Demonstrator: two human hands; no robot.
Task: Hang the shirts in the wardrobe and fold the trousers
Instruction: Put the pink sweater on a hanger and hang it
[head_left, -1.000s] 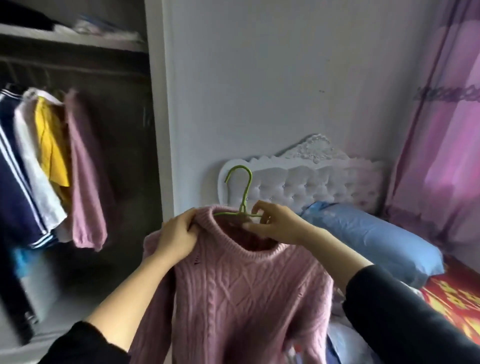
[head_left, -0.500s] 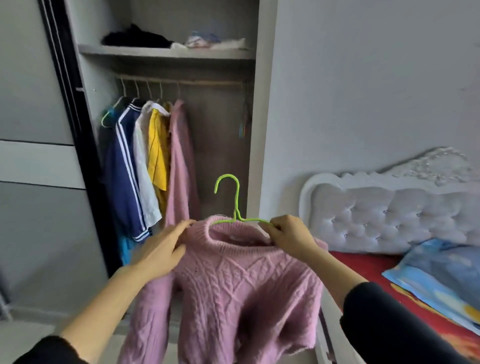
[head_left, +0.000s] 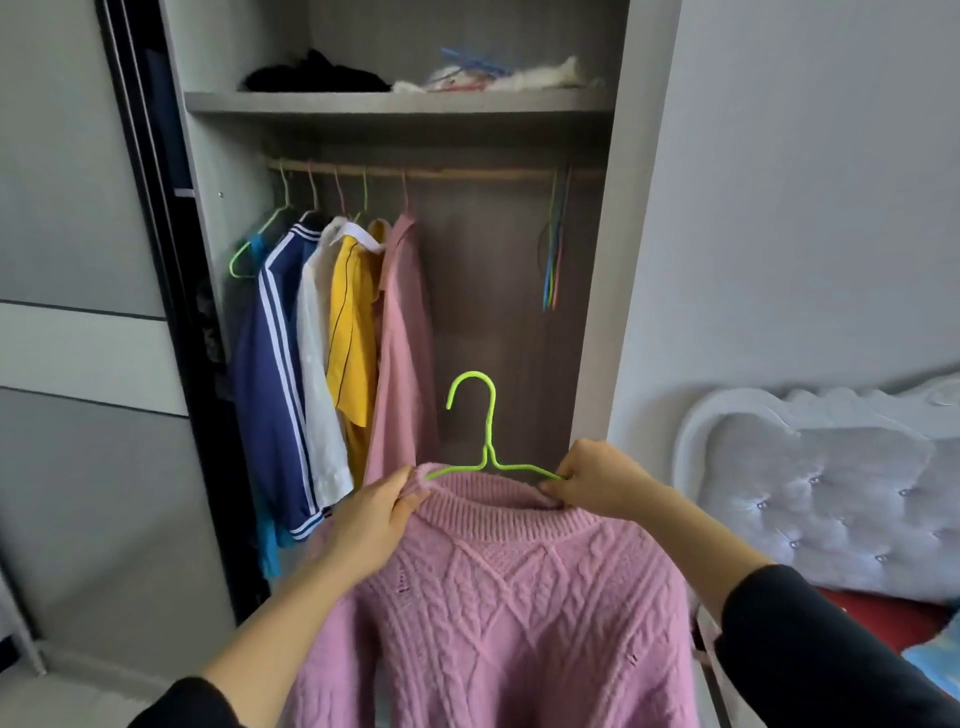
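Hung shirts (head_left: 337, 338) left — spare hangers (head_left: 555, 249) rt.

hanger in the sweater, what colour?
Lime green hanger, clearest in the head view, poking out of the pink cable-knit sweater.

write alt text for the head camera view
A person's left hand and right hand hold a pink knit sweater on a green hanger before an open wardrobe. Several shirts hang at the rail's left end.

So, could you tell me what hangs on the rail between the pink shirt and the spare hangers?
Nothing: the head view shows that stretch of rail bare, from pink shirt to spare hangers.
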